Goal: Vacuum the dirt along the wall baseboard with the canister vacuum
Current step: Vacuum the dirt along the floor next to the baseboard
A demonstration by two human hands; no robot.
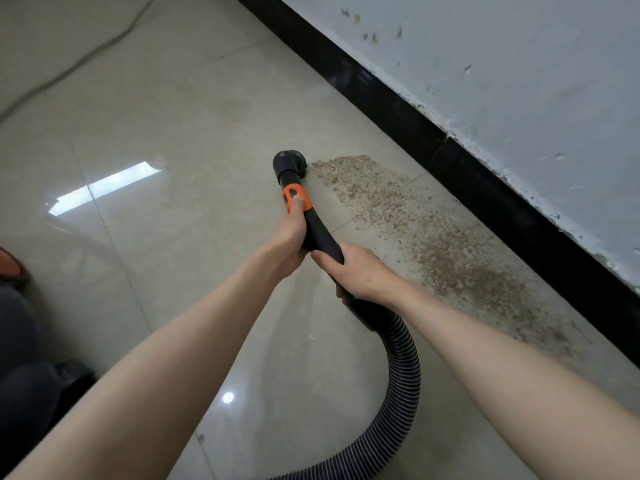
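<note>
At the near edge, a ribbed black hose (398,386) is seen curving up from the bottom of the view toward the hands. At the near left, a dark body with an orange part (14,268) is partly visible; what it is cannot be told. The black wand (320,233) is gripped by both hands: the right hand (353,271) is wrapped around its near end where the hose joins, and the left hand (292,237) is curled around it just beyond, with the thumb laid on the orange collar (296,199). Farther on, the round black nozzle (289,162) is set on the tiled floor (156,116), at the far left end of a band of brown dirt (415,230). The dirt is spread alongside the black baseboard (485,181), below a scuffed white wall (519,64). At the far left, a thin cord (79,64) is laid across the floor.
</note>
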